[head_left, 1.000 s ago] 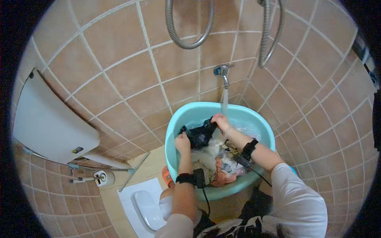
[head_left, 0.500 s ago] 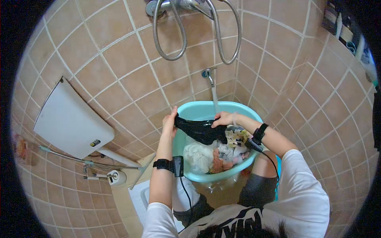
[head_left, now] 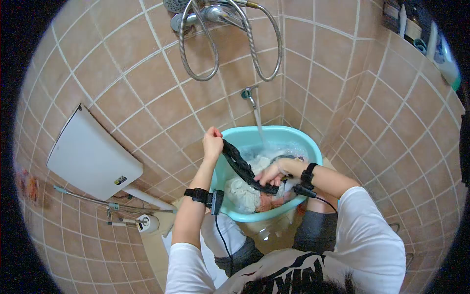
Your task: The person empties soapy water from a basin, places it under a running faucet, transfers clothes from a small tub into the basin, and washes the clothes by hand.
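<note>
A light-blue tub (head_left: 314,147) holds soapy water and wet laundry. My left hand (head_left: 213,141) is closed on the upper left end of a dark, wet cloth (head_left: 238,163), at the tub's left rim. The cloth hangs in a narrow, twisted strip down to the right, over the laundry. My right hand (head_left: 270,174) is at its lower end, fingers partly curled over the cloth. Below lie white fabric (head_left: 241,195) and an orange-pink piece (head_left: 267,201). Water runs from a wall tap (head_left: 248,96) into the tub.
Shower hoses (head_left: 254,59) hang from a mixer (head_left: 215,14) above the tap. At the left are a white cistern (head_left: 93,157) and a toilet-paper roll (head_left: 148,224). Bottles (head_left: 412,28) stand on a shelf at the upper right. A squat toilet is partly hidden below.
The dark cloth went from bunched and spread near the water stream to a long slanting strip. My right hand moved down toward the tub's middle; my left rose slightly. The camera view shifted.
</note>
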Action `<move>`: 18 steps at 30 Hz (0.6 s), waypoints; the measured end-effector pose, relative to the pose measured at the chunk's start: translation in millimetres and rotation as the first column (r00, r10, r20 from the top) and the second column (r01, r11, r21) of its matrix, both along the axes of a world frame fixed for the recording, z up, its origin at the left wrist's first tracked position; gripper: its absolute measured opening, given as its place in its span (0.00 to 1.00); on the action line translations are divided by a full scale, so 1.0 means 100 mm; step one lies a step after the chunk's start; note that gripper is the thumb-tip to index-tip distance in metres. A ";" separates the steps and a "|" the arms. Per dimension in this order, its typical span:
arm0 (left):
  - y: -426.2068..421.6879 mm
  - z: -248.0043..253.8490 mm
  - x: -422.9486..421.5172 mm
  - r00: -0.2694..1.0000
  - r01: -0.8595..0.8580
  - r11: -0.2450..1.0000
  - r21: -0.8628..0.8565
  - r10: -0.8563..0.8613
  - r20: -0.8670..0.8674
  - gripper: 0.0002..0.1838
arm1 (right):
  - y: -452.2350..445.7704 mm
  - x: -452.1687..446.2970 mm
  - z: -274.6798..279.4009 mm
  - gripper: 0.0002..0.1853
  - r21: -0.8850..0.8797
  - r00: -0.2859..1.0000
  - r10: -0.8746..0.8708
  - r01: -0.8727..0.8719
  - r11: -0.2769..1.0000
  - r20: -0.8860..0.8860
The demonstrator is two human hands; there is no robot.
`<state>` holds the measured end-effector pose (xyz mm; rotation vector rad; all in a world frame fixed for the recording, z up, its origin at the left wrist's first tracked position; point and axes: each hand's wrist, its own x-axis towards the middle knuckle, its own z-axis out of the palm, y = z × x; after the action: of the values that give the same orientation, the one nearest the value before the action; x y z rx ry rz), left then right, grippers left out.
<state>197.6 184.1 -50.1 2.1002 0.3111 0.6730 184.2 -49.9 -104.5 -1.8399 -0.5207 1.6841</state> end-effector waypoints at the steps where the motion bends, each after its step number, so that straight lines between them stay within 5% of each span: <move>1: 0.00 0.05 -0.03 0.995 0.097 0.995 0.035 -0.096 -0.018 0.03 | -0.04 -0.02 -0.06 0.32 0.001 1.000 -0.005 0.005 1.000 -0.004; 3: 0.02 0.13 -0.13 0.980 0.196 0.978 0.069 -0.193 -0.043 0.04 | -0.09 -0.03 -0.14 0.28 -0.019 0.957 0.066 -0.064 0.998 0.283; 4: 0.06 0.16 -0.20 0.948 0.294 0.917 0.269 -0.244 -0.204 0.05 | 0.02 0.02 0.00 0.19 -0.363 0.720 0.347 -0.141 0.921 0.601; 6: 0.19 0.30 -0.30 0.814 0.496 0.742 0.450 -0.218 -0.538 0.07 | -0.13 0.27 -0.20 0.10 -0.513 0.348 0.513 -0.103 0.853 0.784; 7: 0.25 0.32 -0.33 0.811 0.499 0.740 0.451 -0.217 -0.543 0.07 | -0.25 0.56 -0.69 0.08 -0.421 0.234 0.418 -0.040 0.906 0.878; 8: 0.31 0.32 -0.37 0.713 0.586 0.697 0.414 -0.200 -0.672 0.08 | -0.17 0.85 -0.79 0.11 -0.737 0.357 0.749 -0.202 0.645 0.558; 9: 0.40 0.30 -0.42 0.595 0.664 0.656 0.358 -0.174 -0.784 0.08 | -0.21 0.77 -0.58 0.11 -0.737 0.359 0.751 -0.209 0.643 0.554; 11: 0.73 -0.02 -0.31 0.519 0.741 0.600 0.301 -0.229 -0.823 0.10 | -0.33 0.50 0.09 0.16 -0.239 0.766 0.268 -0.153 0.959 0.584; 12: 0.79 -0.04 -0.33 0.511 0.790 0.504 0.349 -0.227 -0.829 0.10 | -0.43 0.69 -0.18 0.18 -0.122 0.686 0.345 -0.352 0.928 0.641; 13: 0.82 -0.08 -0.35 0.500 0.830 0.402 0.388 -0.226 -0.836 0.09 | -0.43 0.68 -0.15 0.18 -0.121 0.690 0.347 -0.354 0.927 0.635; 14: 0.57 0.33 -0.49 0.322 0.762 0.615 0.202 -0.089 -0.943 0.10 | -0.44 0.64 -0.09 0.17 -0.252 0.704 0.458 -0.384 0.888 0.543; 15: 0.62 0.27 -0.47 0.317 0.762 0.616 0.197 -0.090 -0.944 0.10 | -0.44 0.58 0.02 0.16 -0.374 0.708 0.554 -0.417 0.828 0.437; 17: 0.79 0.17 -0.38 0.420 0.717 0.695 0.056 -0.366 -0.830 0.09 | -0.35 0.54 0.15 0.15 -0.492 0.765 0.477 -0.244 0.836 0.432; 18: 0.80 0.17 -0.39 0.608 0.644 0.752 0.139 -0.393 -0.690 0.08 | -0.32 0.62 0.17 0.14 -0.442 0.697 0.404 -0.138 0.886 0.592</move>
<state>159.0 264.0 -33.2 2.5725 -0.1264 -0.3992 246.0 -82.0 -87.7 -2.8005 -0.8585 1.2885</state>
